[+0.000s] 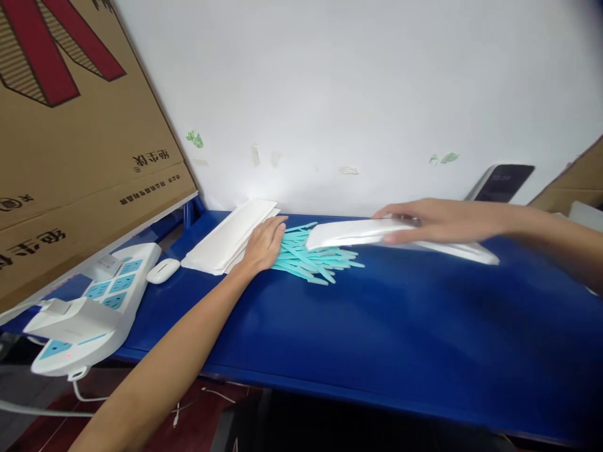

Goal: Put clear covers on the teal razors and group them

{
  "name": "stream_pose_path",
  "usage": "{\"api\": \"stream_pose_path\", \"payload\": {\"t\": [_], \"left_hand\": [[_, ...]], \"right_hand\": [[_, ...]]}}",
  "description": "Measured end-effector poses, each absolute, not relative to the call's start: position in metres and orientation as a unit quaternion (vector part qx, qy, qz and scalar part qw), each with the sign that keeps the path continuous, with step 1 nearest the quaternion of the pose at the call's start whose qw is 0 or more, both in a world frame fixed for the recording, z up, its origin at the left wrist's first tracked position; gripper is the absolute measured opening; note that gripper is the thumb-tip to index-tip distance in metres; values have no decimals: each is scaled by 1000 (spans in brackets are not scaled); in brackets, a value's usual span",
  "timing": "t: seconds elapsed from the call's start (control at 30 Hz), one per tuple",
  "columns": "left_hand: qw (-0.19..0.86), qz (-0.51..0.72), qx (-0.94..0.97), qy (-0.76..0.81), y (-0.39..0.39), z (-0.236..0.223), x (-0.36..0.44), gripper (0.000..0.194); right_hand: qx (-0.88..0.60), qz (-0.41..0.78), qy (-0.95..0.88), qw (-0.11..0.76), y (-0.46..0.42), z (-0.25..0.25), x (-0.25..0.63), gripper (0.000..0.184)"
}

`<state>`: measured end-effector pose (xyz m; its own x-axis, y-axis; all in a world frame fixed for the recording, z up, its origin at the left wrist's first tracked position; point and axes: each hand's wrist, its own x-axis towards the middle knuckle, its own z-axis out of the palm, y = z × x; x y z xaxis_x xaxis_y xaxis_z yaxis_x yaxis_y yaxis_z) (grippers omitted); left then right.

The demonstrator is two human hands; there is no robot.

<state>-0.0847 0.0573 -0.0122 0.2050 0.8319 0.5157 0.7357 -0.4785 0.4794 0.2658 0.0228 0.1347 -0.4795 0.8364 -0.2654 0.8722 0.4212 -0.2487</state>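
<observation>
My right hand (414, 220) is closed round a flat white, folded packet (346, 232), held level above the right part of the blue table. A second white edge shows below and to the right of my wrist. My left hand (264, 243) lies with its fingers stretched out over the left ends of a loose pile of thin teal sticks (313, 254). Several white, flat packets (230, 238) lie stacked just left of that hand, partly under it. Its fingertips are partly hidden.
A white power strip (125, 282) with plugged-in chargers sits at the left, beside a small white case (162, 270). A large cardboard box (85, 144) stands at far left. A phone (506, 182) leans against the wall at right. The blue table (353, 339) ends at a front edge.
</observation>
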Motion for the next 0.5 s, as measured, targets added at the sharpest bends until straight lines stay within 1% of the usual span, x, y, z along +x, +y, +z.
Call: {"api": "stream_pose_path", "payload": {"t": [0.13, 0.27, 0.37, 0.43, 0.5], "left_hand": [[63, 427, 775, 462, 55, -14, -87, 53], [80, 447, 789, 414, 53, -14, -86, 51], [92, 456, 790, 399, 49, -12, -86, 55], [59, 474, 797, 368, 46, -9, -86, 52], [0, 490, 800, 347, 44, -4, -85, 46]], "right_hand": [[454, -192, 863, 112, 57, 150, 227, 68], [435, -213, 868, 107, 75, 155, 215, 60], [429, -216, 871, 100, 80, 155, 215, 58], [429, -219, 872, 86, 79, 154, 216, 59], [425, -224, 874, 74, 76, 153, 217, 60]]}}
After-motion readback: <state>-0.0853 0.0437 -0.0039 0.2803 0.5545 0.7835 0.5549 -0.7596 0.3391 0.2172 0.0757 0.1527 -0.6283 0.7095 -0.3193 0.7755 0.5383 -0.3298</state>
